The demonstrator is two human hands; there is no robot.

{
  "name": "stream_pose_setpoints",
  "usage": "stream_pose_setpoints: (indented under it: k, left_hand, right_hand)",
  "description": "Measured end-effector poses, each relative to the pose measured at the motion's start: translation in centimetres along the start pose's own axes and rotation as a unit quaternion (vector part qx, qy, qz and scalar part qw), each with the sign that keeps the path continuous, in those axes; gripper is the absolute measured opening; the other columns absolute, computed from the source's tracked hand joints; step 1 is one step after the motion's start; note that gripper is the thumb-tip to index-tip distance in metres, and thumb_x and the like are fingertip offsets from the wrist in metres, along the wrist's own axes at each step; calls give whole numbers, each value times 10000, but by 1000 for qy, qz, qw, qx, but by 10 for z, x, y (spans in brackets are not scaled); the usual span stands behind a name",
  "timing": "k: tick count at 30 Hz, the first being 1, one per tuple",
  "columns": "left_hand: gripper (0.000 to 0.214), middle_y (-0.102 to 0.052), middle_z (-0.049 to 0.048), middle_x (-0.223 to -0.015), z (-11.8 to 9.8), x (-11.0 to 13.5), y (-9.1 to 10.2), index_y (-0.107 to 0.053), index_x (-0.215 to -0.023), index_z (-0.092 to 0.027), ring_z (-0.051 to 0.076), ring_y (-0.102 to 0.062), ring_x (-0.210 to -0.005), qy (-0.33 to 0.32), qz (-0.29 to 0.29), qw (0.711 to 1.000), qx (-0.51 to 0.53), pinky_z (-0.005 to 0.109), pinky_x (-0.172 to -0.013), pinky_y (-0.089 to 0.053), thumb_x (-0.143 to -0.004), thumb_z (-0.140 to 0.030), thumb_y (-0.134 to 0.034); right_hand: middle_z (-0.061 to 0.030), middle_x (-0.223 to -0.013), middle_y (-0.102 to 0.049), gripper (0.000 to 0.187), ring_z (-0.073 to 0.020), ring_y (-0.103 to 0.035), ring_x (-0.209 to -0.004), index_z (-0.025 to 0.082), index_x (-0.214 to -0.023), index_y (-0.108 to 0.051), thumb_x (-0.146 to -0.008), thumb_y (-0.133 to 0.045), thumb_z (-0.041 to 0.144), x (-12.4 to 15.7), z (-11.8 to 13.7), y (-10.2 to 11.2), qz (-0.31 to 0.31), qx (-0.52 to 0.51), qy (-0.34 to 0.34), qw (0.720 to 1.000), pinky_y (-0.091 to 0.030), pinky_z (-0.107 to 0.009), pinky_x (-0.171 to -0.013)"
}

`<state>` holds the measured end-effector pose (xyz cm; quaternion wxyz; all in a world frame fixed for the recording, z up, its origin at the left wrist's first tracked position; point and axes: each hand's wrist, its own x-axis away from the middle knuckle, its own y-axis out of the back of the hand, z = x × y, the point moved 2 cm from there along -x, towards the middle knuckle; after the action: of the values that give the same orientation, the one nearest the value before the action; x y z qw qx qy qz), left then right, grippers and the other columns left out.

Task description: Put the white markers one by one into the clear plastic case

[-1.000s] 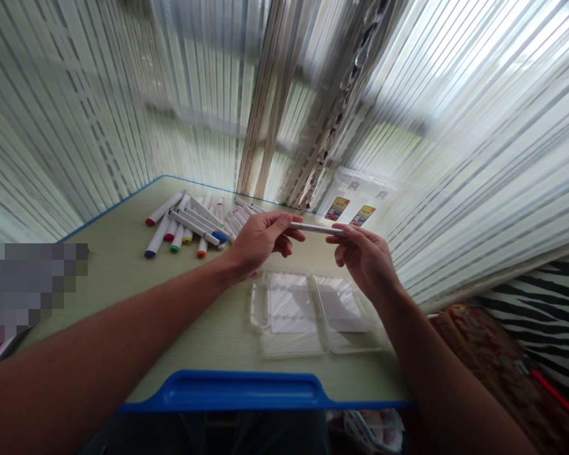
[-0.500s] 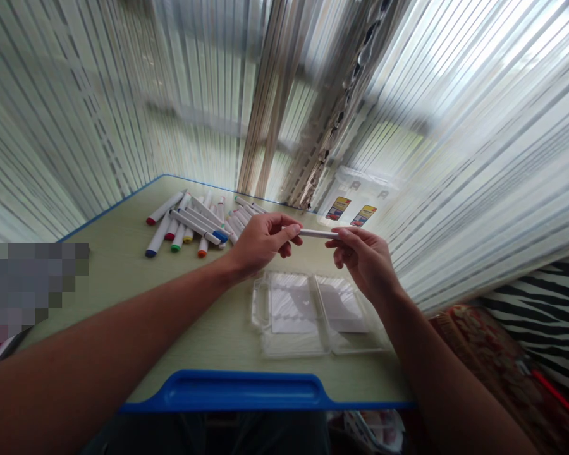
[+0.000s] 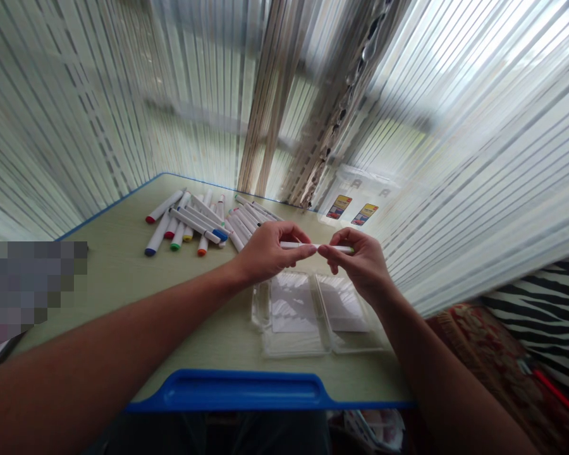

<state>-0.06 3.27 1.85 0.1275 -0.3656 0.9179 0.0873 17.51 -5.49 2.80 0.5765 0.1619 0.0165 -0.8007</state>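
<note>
Between my two hands a white marker [image 3: 291, 244] with a green tip at its right end lies level above the table. My left hand [image 3: 270, 249] pinches its left part between thumb and fingers. On its right part, my right hand [image 3: 360, 253] closes with thumb and fingertips, close to the left thumb. Below the hands an opened clear plastic case [image 3: 260, 306] rests on the table with white paper [image 3: 294, 309] in it. Left of my left hand lies a loose pile of white markers [image 3: 196, 222] with coloured ends, several of them crossing each other.
A clear plastic box [image 3: 348, 183] with two yellow labels stands at the back, against the curtain [image 3: 208, 95]. The table [image 3: 203, 322] has a blue rim and a blue front tray [image 3: 246, 390]. A zebra-striped cloth [image 3: 545, 309] is at the right.
My hands have come closer together along the marker and sit slightly lower. The marker's green end now shows at my right hand. The pile and the case stay where they were.
</note>
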Motion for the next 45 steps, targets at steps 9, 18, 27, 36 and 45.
stream_pose_setpoints:
  k: [9,18,27,36,45]
  left_hand:
    - [301,-713,61,-805,0,-1,0,-731,-895,-83,71,-582,-546,-3,3,1000,-8,193,-497,-468,-792,-355,-810]
    - [290,-692,38,-739,7,-8,7,-718,-944,-84,71,-567,-507,-1,-34,998,50,202,-484,-479,-848,-354,-765]
    - [186,-698,42,-759,5,-8,6,-709,-879,-95,65,-575,-501,30,-56,995,76,196,-476,-481,-929,-270,-673]
    - [169,-707,35,-744,3,-9,8,-711,-978,-94,70,-580,-475,66,-89,984,143,204,-475,-467,-983,-173,-561]
    - [211,-760,96,-836,2,-9,7,-714,-1055,-78,99,-622,-505,70,-48,971,225,230,-507,-483,-954,-123,-534]
  right_hand:
    - [28,-544,-636,398,-89,-534,-407,176,-703,-631,-593,-959,373,0,0,0,2,-8,-3,1000,-382,-207,-393]
    - [-37,-681,-738,220,-83,-561,-446,168,-841,-776,-765,-848,360,-3,3,3,4,-107,-35,994,-425,-209,-416]
    - [-82,-770,-783,273,-102,-585,-464,165,-957,-806,-820,-770,398,-4,6,4,12,-155,-38,987,-451,-227,-420]
    - [-67,-739,-770,218,-95,-587,-442,140,-925,-795,-858,-717,333,-7,4,9,-43,-171,-26,984,-450,-211,-402]
    - [-53,-653,-737,191,-83,-556,-390,103,-871,-776,-827,-707,274,-11,3,12,-86,-223,-67,969,-425,-194,-364]
